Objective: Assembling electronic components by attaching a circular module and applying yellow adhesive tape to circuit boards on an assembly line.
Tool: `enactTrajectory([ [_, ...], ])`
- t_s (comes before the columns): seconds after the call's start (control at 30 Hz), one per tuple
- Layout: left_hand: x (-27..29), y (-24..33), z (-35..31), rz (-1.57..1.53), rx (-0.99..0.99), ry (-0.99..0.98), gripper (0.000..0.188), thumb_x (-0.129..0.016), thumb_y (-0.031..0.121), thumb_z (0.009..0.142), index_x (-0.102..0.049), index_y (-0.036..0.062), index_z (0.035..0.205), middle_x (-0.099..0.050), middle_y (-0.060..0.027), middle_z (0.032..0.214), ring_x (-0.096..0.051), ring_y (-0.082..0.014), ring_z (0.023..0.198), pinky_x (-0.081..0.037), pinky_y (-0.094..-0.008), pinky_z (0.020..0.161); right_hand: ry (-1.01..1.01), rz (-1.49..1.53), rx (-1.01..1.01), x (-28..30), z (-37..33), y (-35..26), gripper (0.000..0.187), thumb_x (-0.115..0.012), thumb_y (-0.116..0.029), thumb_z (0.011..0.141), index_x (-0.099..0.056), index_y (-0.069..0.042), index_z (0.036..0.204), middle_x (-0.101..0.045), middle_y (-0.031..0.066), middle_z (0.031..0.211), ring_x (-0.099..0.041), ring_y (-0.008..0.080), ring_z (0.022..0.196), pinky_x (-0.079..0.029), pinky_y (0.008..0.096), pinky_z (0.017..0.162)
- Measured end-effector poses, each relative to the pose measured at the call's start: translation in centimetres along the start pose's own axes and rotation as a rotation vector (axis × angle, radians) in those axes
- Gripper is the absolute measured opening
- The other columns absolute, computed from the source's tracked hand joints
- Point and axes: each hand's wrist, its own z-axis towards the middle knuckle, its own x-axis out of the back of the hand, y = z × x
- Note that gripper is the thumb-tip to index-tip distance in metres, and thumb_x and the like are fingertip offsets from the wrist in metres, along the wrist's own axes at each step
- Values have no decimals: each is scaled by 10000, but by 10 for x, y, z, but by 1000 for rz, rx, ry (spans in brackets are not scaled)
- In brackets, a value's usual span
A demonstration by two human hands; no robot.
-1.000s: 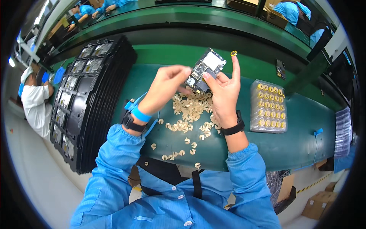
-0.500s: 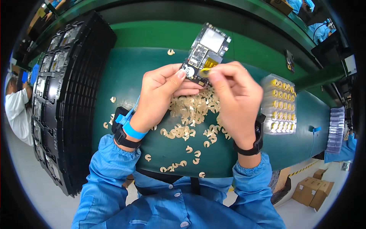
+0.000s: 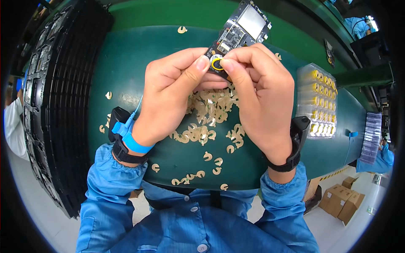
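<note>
Head view: circuit board (image 3: 241,34) held over green table (image 3: 122,71)

The board's near end is gripped by the left hand (image 3: 171,86). A yellow-rimmed disc (image 3: 217,64) is pinched by the right hand (image 3: 268,90) over that end; contact cannot be told. Cream notched pieces (image 3: 198,133) are scattered below; a clear tray (image 3: 302,103) is set at right.

Metal shield (image 3: 252,22), glossy plastic tray (image 3: 304,93), cloth sleeves (image 3: 110,177)

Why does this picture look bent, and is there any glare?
Head view: fisheye lens, so the black tray stack bows near the dark rim; head view: pale glare on the green tabletop, bright glints on the clear plastic tray.
</note>
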Motion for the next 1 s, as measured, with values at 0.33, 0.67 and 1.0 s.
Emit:
enactTrajectory([
  [0.33, 4, -4, 2, 118, -88, -42, 389, -456, 168, 1117, -561, -136, 1337, -697, -196, 1187, -730, -263, 1028, -614, -385, 944, 27, -156, 129, -1, 4, -2, 34, -641, 8, 954, -631, 38, 942, -608, 93, 836, -578, 180, 733, -461, 288, 678],
  [0.67, 3, -4, 1, 152, -94, -53, 387, -457, 172, 1119, -575, -132, 1326, -699, -195, 1183, -729, -266, 1037, -622, -395, 926, 33, -187, 145, -2, 4, -1, 29, -639, 22, 942, -625, 35, 920, -597, 103, 813, -571, 205, 712, -456, 300, 665],
  [1.0, 2, 1, 0, 132, -88, -61, 364, -468, 134, 1105, -569, -134, 1330, -695, -206, 1199, -728, -276, 1043, -617, -412, 938, 45, -191, 137, -3, 2, 1, 34, -688, 20, 940, -666, 45, 941, -627, 56, 836, -584, 109, 703, -458, 237, 622],
])
